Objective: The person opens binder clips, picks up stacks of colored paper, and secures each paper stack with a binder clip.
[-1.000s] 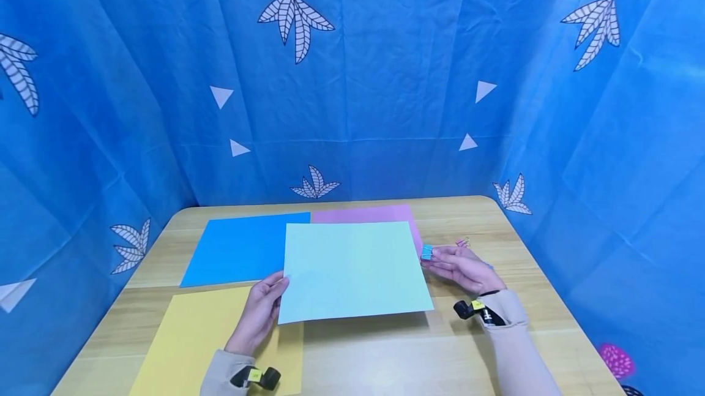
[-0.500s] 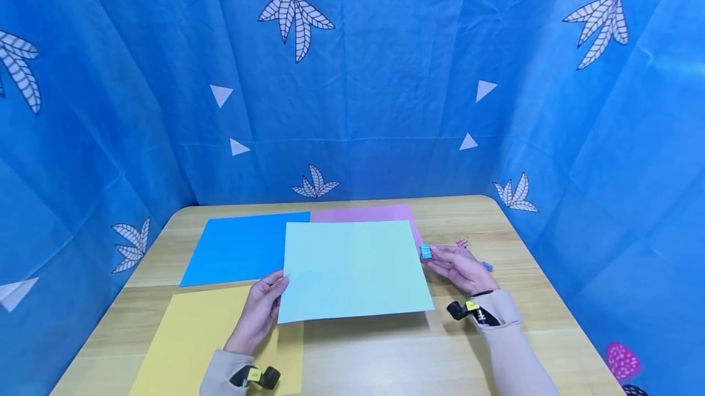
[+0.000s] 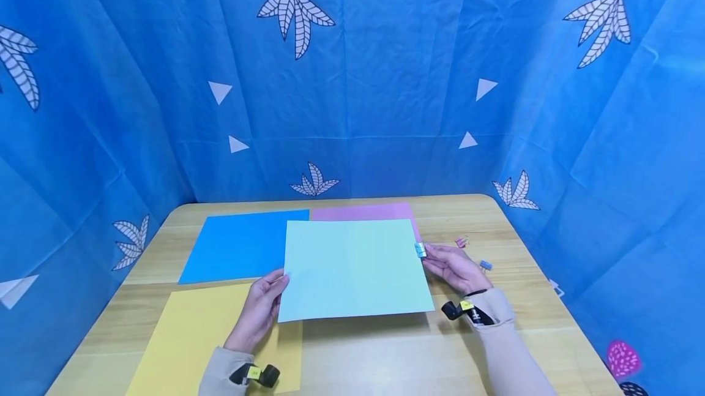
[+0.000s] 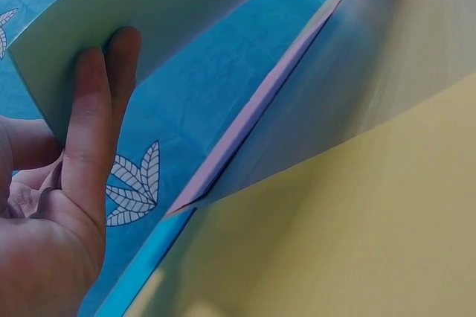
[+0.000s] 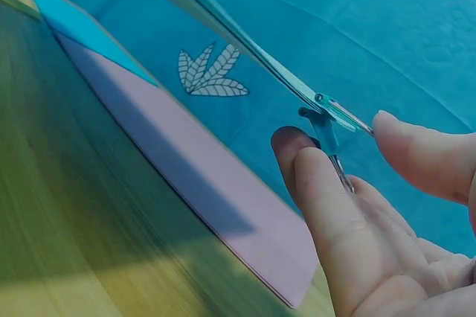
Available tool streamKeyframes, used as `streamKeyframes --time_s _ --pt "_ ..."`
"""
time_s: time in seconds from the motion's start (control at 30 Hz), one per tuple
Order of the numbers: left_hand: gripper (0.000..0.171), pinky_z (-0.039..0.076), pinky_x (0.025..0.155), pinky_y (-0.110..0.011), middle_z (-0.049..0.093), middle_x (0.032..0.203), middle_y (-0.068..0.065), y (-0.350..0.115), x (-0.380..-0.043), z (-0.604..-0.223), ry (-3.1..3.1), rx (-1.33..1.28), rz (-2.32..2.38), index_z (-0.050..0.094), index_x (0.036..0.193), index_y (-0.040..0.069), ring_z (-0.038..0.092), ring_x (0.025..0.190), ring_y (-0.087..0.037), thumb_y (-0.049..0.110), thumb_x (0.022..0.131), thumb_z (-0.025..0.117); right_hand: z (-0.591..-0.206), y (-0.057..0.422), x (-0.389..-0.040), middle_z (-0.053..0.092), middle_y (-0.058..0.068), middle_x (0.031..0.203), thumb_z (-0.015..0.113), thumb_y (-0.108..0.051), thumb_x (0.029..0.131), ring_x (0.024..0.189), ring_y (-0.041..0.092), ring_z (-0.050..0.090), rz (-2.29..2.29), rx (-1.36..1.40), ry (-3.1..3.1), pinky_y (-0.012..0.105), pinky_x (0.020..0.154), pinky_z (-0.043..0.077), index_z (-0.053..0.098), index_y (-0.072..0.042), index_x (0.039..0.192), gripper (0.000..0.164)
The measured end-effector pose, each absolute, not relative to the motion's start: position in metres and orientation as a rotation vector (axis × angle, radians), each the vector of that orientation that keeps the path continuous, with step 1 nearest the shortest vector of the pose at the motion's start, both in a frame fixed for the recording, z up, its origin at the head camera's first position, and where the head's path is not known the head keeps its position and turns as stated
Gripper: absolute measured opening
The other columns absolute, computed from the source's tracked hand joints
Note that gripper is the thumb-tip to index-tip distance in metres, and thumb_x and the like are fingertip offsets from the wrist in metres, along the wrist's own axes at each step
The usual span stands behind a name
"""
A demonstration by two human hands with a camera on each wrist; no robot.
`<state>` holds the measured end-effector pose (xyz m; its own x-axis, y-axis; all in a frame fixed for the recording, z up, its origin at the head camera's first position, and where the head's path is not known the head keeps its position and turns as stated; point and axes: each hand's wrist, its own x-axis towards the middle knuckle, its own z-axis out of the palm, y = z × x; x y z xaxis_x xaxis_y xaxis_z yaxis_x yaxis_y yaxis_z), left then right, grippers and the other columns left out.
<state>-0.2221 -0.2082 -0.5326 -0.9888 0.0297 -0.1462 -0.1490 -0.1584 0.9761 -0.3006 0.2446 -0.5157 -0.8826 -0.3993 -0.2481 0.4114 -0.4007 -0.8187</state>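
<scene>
My left hand [image 3: 257, 311] pinches the left edge of some light green paper [image 3: 355, 270], thumb on top and fingers stretched along the underside [image 4: 171, 15]. The paper is held above the table, tilted toward me. At its right edge my right hand [image 3: 454, 268] grips a teal binder clip [image 3: 420, 250]. Seen from the right wrist, the clip [image 5: 324, 129] straddles the edge of several layered sheets; my thumb is at the tip of its upper wire handle and my fingers are behind the lower one.
Blue paper [image 3: 248, 246] lies at the back left, pink paper [image 3: 360, 211] partly under the green one, yellow paper [image 3: 193, 335] at the front left. A pink binder clip [image 3: 461, 242] and a blue binder clip [image 3: 485, 265] lie right of my right hand. A blue curtain [image 3: 352, 78] surrounds the table.
My right hand has moved slightly left, bringing the teal binder clip from beside the green paper onto its right edge. The left hand and the paper have stayed in place.
</scene>
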Motion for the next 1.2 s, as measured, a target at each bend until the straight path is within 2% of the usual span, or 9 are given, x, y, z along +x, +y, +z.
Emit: streamKeyframes --time_s 0.47,0.87,1.2 --pt "0.046 0.028 0.042 -0.014 0.048 0.064 0.013 -0.206 -0.22 -0.53 1.954 -0.127 2.281 0.047 0.144 -0.005 0.035 0.048 0.0 0.02 0.106 0.059 -0.516 0.235 -0.302 0.077 -0.001 0.103 0.049 -0.005 0.108 0.101 0.007 0.073 -2.249 -0.01 1.479 0.021 0.094 0.059 0.074 -0.012 0.104 0.026" --pt "0.052 0.031 0.044 -0.013 0.045 0.065 0.012 -0.205 -0.221 -0.53 1.948 -0.139 2.257 0.04 0.15 -0.004 0.037 0.05 0.0 0.018 0.106 0.058 -0.515 0.228 -0.3 0.079 0.001 0.105 0.05 -0.004 0.108 0.103 0.008 0.074 -2.311 0.016 1.478 0.022 0.095 0.06 0.072 -0.009 0.108 0.022" --pt "0.05 0.031 0.044 -0.014 0.045 0.065 0.012 -0.204 -0.222 -0.533 1.963 -0.129 2.244 0.041 0.149 -0.004 0.037 0.051 -0.001 0.019 0.107 0.057 -0.517 0.224 -0.302 0.078 0.003 0.106 0.052 -0.007 0.107 0.103 0.01 0.074 -2.312 0.067 1.482 0.024 0.096 0.06 0.066 -0.003 0.116 0.017"
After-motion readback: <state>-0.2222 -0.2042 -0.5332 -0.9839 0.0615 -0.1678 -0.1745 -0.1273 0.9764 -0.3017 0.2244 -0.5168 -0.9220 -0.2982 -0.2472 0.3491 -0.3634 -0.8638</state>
